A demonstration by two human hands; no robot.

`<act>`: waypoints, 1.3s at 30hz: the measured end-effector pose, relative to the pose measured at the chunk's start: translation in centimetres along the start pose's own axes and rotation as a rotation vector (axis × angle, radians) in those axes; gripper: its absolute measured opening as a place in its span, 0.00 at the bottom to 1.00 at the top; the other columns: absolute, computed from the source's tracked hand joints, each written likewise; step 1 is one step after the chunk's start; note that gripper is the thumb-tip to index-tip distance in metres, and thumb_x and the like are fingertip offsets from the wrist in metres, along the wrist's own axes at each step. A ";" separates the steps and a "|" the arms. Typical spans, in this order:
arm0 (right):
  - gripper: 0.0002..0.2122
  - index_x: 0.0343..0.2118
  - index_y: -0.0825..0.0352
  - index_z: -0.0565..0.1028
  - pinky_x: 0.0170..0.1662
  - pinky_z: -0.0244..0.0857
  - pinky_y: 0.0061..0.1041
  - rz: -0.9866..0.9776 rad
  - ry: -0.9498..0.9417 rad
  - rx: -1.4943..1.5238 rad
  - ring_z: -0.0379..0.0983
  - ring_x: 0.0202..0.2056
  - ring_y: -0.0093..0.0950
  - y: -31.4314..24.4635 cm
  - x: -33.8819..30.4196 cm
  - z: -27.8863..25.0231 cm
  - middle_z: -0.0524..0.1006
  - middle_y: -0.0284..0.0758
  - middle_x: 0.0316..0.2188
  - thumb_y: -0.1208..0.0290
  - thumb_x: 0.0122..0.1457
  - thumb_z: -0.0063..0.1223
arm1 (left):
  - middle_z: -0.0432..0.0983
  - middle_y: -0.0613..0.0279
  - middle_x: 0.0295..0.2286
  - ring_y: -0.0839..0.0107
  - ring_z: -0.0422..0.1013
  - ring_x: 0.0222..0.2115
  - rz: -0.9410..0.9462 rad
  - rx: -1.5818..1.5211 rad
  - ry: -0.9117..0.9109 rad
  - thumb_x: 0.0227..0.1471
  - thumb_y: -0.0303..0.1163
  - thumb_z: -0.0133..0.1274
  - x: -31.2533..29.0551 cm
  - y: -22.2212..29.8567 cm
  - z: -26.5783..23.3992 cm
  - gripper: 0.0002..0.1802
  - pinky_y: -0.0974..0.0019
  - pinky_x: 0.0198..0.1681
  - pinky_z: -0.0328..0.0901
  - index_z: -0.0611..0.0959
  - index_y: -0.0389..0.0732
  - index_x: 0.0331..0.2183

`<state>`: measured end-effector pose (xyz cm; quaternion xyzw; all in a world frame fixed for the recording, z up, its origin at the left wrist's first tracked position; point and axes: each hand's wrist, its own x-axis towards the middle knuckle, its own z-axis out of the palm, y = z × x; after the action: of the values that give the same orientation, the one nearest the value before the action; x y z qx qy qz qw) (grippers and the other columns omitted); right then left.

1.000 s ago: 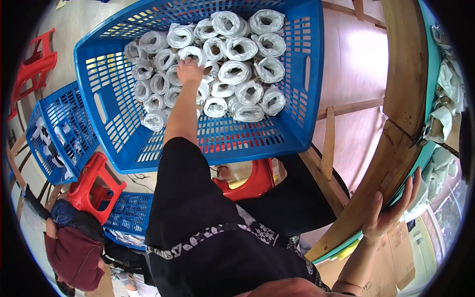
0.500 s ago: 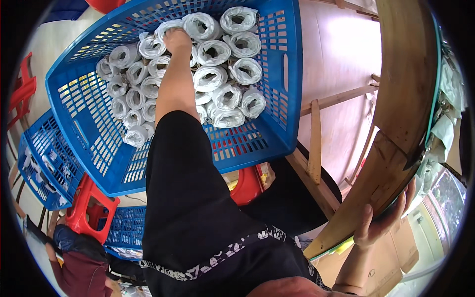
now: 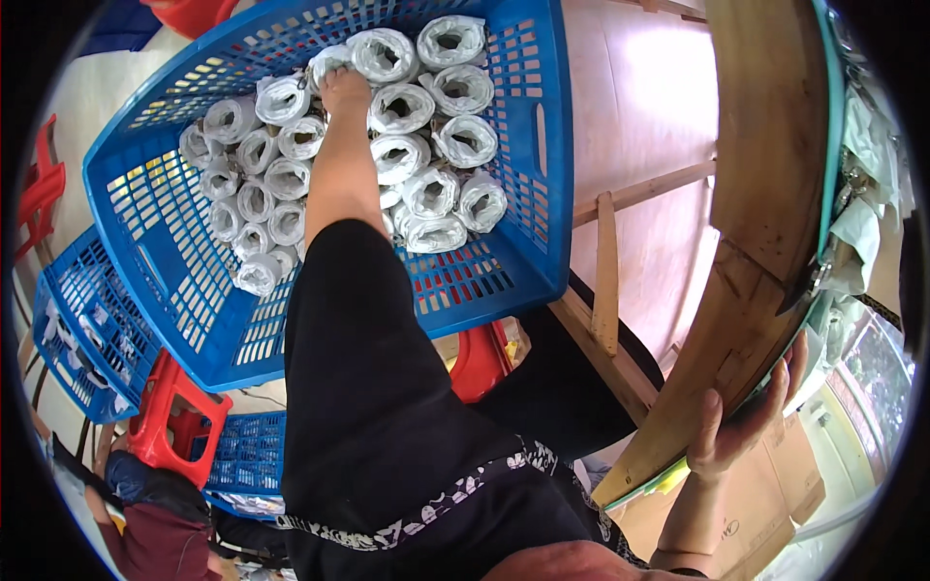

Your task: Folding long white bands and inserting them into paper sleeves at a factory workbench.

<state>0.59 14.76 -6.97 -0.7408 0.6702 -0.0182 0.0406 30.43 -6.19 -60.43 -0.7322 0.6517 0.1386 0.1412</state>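
My left hand (image 3: 346, 91) reaches far into a large blue plastic basket (image 3: 203, 329). Its fingers are curled on a white rolled bundle (image 3: 330, 60) in the back row, and the fingertips are partly hidden. Several more white rolls, such as the roll (image 3: 384, 55) beside it, stand packed in rows with their hollow ends up. Off to the right, my right hand (image 3: 744, 431) rests by the curved edge of a wooden table (image 3: 746, 329), thumb and fingers spread, holding nothing that I can see.
Red plastic stools (image 3: 176, 418) stand beneath and beside the basket. Smaller blue baskets (image 3: 107, 324) sit at the left. A person in a maroon top (image 3: 165, 537) is at the lower left. Cardboard (image 3: 746, 518) lies below my right hand; pale pieces (image 3: 857, 247) lie on the table.
The view has shifted a little, so the basket and table appear slightly further left. My left hand stays at the same back-row roll, its fingers a little lower on it. My right hand keeps its place.
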 end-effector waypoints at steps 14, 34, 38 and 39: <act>0.30 0.50 0.63 0.62 0.57 0.46 0.45 -0.001 0.028 0.046 0.51 0.56 0.49 -0.3 1.1 -0.9 0.56 0.48 0.55 0.74 0.39 0.58 | 0.69 0.52 0.45 0.53 0.66 0.46 0.451 -0.316 -0.047 0.48 0.31 0.45 -2.5 6.6 -5.8 0.22 0.55 0.48 0.62 0.72 0.48 0.48; 0.08 0.27 0.59 0.77 0.54 0.54 0.37 0.135 0.099 -0.543 0.74 0.35 0.35 25.4 -8.1 -12.1 0.78 0.35 0.27 0.73 0.42 0.50 | 0.73 0.50 0.35 0.59 0.69 0.41 1.730 -0.521 0.736 0.40 0.34 0.59 -48.3 30.7 -45.9 0.25 0.57 0.48 0.61 0.73 0.36 0.41; 0.10 0.26 0.64 0.76 0.54 0.55 0.35 0.089 -0.058 -0.459 0.75 0.33 0.35 25.4 -8.9 -18.4 0.77 0.39 0.23 0.65 0.40 0.55 | 0.74 0.52 0.35 0.59 0.70 0.39 1.534 0.002 0.249 0.36 0.31 0.59 -43.6 34.9 -45.6 0.25 0.56 0.49 0.60 0.73 0.38 0.40; 0.14 0.26 0.67 0.76 0.54 0.56 0.34 0.165 0.183 -0.371 0.74 0.32 0.37 26.0 -9.5 -19.8 0.76 0.40 0.21 0.61 0.38 0.57 | 0.75 0.53 0.34 0.59 0.71 0.36 1.434 0.162 0.221 0.35 0.30 0.58 -43.6 35.1 -46.7 0.24 0.56 0.48 0.60 0.73 0.38 0.39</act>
<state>-27.80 20.93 10.83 -0.6734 0.7214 0.0417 -0.1561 -8.49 11.72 -1.40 -0.1224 0.9897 0.0739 0.0028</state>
